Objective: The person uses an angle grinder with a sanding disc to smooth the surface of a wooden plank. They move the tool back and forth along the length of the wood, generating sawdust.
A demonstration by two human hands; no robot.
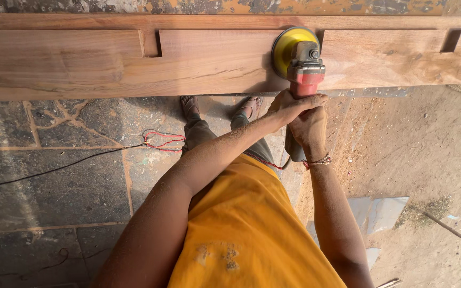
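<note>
Both hands are on the red angle grinder point(304, 74), its yellow sanding disc point(289, 49) laid flat against the face of the long wooden plank point(204, 64) with the notched recesses. The left hand point(293, 105) caps the tool near its head, fingers curled tight over the body, likely to press the disc into the wood. The right hand point(309, 130) wraps the rear grip, fingers closed round it, seemingly to steer. The arms reach forward over the orange shirt point(246, 229). A black cable point(54, 168) trails across the stone floor point(54, 197); sawdust point(417, 154) covers the ground to the right.
</note>
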